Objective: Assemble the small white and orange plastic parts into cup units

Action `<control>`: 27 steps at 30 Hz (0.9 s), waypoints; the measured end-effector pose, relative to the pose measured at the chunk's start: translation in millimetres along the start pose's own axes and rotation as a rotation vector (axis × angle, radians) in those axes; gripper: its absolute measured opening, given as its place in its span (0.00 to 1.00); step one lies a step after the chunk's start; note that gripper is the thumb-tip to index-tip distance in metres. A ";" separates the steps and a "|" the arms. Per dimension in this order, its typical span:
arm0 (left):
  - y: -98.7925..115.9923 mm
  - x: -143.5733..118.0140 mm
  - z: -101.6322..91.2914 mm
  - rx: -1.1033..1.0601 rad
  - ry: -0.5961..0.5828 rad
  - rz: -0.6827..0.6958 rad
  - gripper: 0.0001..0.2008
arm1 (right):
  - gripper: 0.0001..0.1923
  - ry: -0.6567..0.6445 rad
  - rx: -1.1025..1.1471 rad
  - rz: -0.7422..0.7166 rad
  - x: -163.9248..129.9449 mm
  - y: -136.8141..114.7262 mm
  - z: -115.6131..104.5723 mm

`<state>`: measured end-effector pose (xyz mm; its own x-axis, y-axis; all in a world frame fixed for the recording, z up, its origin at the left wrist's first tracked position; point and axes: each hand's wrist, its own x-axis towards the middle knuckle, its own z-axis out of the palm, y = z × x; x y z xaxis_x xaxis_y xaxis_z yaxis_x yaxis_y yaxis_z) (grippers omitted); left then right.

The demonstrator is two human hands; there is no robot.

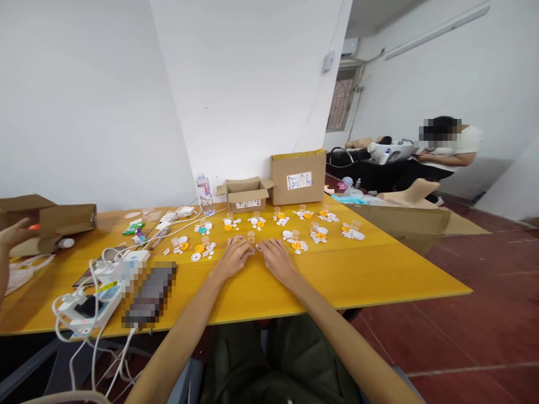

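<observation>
My left hand (233, 256) rests low over the table with its fingers bent and drawn together. My right hand (275, 258) faces it, also with curled fingers, and a small gap lies between the two. Tiny white bits show at both sets of fingertips, too small to name. Just beyond the fingers stands a small clear plastic cup (251, 237). Around the hands lie several little groups of white and orange plastic discs and gears, such as an orange gear (199, 248) to the left and another orange gear (296, 246) to the right.
An open cardboard box (246, 199) and a taped carton (297, 179) stand at the back beside a water bottle (205, 193). Left are a power strip (105, 297) with cables and a phone (151, 294). Another person's hand (14, 233) reaches in at far left. Someone sits back right.
</observation>
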<state>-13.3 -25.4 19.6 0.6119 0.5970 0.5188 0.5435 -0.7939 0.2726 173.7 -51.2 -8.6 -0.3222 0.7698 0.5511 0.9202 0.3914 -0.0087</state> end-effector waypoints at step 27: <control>-10.7 3.4 3.0 -0.417 0.343 -0.277 0.10 | 0.17 0.222 0.461 0.156 10.8 -7.6 -1.3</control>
<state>-15.4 -14.4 16.1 0.2222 0.7720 0.5955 0.3424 -0.6337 0.6937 163.5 -46.5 -1.5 -0.0887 0.7311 0.6765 0.7439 0.5003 -0.4432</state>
